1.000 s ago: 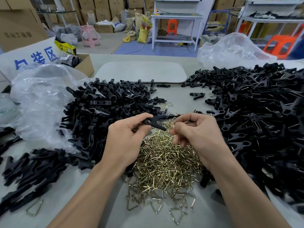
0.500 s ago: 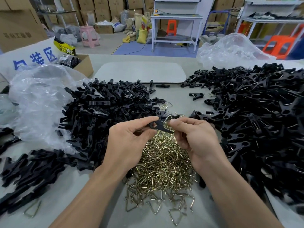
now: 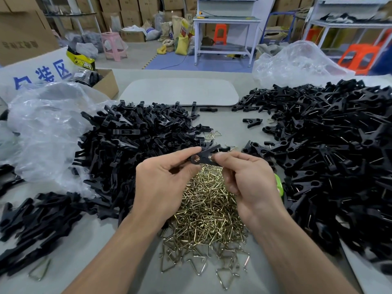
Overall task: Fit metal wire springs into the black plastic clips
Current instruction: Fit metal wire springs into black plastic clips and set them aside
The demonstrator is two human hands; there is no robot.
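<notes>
A black plastic clip (image 3: 204, 156) is held between both hands above a heap of brass-coloured wire springs (image 3: 205, 211). My left hand (image 3: 163, 183) pinches the clip's round end between thumb and forefinger. My right hand (image 3: 248, 183) pinches its other side with curled fingers; whether a spring sits between those fingers is hidden. A pile of black clip halves (image 3: 131, 145) lies to the left. A larger pile of clips with wire visible in them (image 3: 331, 149) fills the right.
Crumpled clear plastic bags lie at the left (image 3: 44, 128) and far right (image 3: 297, 62). A grey pad (image 3: 180, 92) lies beyond the piles, a cardboard box (image 3: 106, 81) at far left. A green object (image 3: 278, 183) peeks out beside my right hand. Loose springs (image 3: 40, 272) lie near the table's front.
Both hands have drawn closer together and slightly nearer to me, with the clip between them. My right hand's fingertips now pinch the clip instead of hovering over the spring heap.
</notes>
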